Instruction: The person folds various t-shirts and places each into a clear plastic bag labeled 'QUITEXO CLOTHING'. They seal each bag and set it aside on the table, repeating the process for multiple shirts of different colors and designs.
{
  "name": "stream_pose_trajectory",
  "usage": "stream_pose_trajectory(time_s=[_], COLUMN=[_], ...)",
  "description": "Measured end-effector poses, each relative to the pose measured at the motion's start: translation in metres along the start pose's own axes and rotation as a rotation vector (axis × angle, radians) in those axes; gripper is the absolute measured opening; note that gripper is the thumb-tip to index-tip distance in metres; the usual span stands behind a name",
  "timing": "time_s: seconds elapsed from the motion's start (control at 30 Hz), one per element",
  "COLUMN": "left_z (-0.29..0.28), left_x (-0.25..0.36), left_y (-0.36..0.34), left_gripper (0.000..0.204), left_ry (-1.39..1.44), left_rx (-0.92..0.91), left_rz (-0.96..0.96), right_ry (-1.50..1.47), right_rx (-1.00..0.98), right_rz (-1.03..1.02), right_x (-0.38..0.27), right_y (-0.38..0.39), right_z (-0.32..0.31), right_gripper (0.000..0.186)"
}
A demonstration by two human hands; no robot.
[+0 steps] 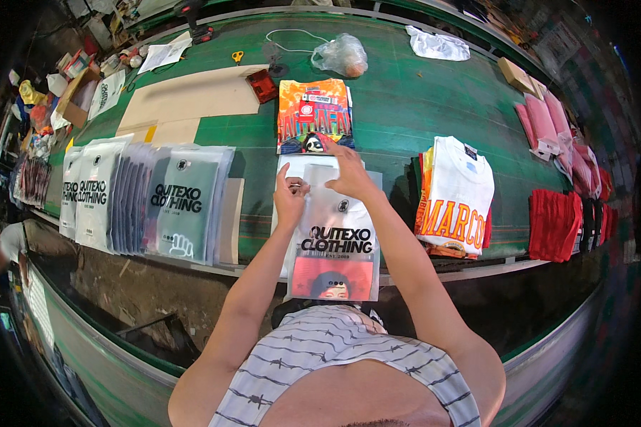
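A frosted plastic bag [363, 213] with black print lies in front of me, over a white folded shirt [281, 245]. A red printed piece with a picture of a head [310, 269] shows through its lower half. My left hand [290, 196] is at the bag's upper left edge, index finger raised and the others curled in on the edge. My right hand [352, 174] spreads over the bag's top, thumb apart from the fingers. Its fingertips reach a small dark and red printed patch [315, 143]. Just beyond lies a folded orange tie-dye shirt [313, 107] with tags.
Packed bagged garments [185, 206] stand in a row at left. Folded white shirt pile [459, 192], red garments [552, 224] and pink bundles [545, 124] are at right. Cardboard [192, 99], yellow scissors [238, 57] and a clear plastic bag [342, 53] lie farther back on the green table.
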State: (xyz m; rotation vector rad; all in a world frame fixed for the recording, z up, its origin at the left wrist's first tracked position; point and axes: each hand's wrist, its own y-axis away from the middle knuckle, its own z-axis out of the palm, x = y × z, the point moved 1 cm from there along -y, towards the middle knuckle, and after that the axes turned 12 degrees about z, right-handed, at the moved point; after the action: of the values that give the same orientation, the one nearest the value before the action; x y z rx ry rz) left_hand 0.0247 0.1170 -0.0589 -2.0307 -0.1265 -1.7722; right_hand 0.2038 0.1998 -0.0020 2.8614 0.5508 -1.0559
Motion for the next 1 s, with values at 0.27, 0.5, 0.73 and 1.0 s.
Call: stream_pose_trajectory(time_s=[0.27,0.5,0.73,1.0], left_z=[-0.002,-0.003,0.01,0.011], left_x=[-0.005,-0.011,-0.006,-0.005], left_y=[0.002,0.006,0.01,0.003], left_gripper=[0.07,0.066,0.053,0.046], left_ry=[0.126,0.128,0.189,0.178], left_rx=[0.089,0.143,0.258,0.272], left_rz=[-0.023,-0.052,-0.067,-0.041], right_ry=[-0.16,-0.145,-0.097,0.041], right_rx=[-0.532,-0.535,-0.639,-0.676], right_rz=[0.05,-0.03,0.031,0.019], right_x=[-0.025,-0.025,-0.022,0.009], right_y=[-0.048,-0.049,-0.05,-0.05], right_z=[0.026,0.03,0.027,0.009], right_gripper=[0.087,0.082,0.073,0.072])
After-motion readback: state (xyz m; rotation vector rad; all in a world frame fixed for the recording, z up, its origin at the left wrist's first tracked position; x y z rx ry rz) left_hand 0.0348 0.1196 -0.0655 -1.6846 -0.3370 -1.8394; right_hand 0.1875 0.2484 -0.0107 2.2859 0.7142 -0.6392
